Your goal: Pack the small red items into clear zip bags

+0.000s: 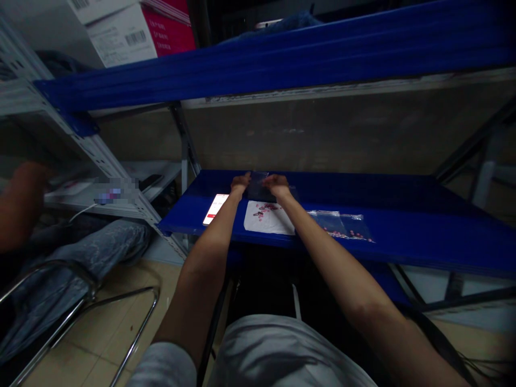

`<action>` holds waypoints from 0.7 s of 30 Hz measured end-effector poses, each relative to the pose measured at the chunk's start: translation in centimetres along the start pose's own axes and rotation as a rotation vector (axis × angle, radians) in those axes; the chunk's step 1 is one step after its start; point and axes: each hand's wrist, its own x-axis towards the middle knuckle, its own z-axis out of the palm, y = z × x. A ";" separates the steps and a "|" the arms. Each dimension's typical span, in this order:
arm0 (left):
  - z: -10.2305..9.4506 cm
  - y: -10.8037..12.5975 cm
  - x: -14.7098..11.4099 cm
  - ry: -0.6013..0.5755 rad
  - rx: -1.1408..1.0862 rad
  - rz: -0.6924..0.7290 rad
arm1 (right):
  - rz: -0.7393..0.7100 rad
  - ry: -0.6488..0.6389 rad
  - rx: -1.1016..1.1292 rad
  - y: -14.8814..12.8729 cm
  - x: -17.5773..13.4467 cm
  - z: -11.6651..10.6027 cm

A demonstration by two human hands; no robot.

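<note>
My left hand (241, 183) is closed at the left edge of a small clear plastic bag (257, 187), near the back of the blue shelf. At the bag's other side my right hand (277, 185) has its fingers pinched together on it; the fingertips are dim and small. Just in front of both hands lies a white sheet (252, 221) scattered with small pinkish-red bead-like pieces (268, 208) and a few dark bits. To the right of my right forearm, small clear bags (357, 230) holding similar red pieces rest flat.
A lit phone (215, 209) lies left of the sheet on the blue shelf (407, 220). Overhead runs a blue beam (282, 59) with boxes (124, 35) above it. At left, past a white upright, are another person's arm (18, 204) and a metal-framed chair (133, 344).
</note>
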 end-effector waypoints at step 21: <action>-0.1 -2.3 -18.2 -0.337 -0.631 0.236 | -0.132 -0.021 0.581 3.5 -14.6 -7.0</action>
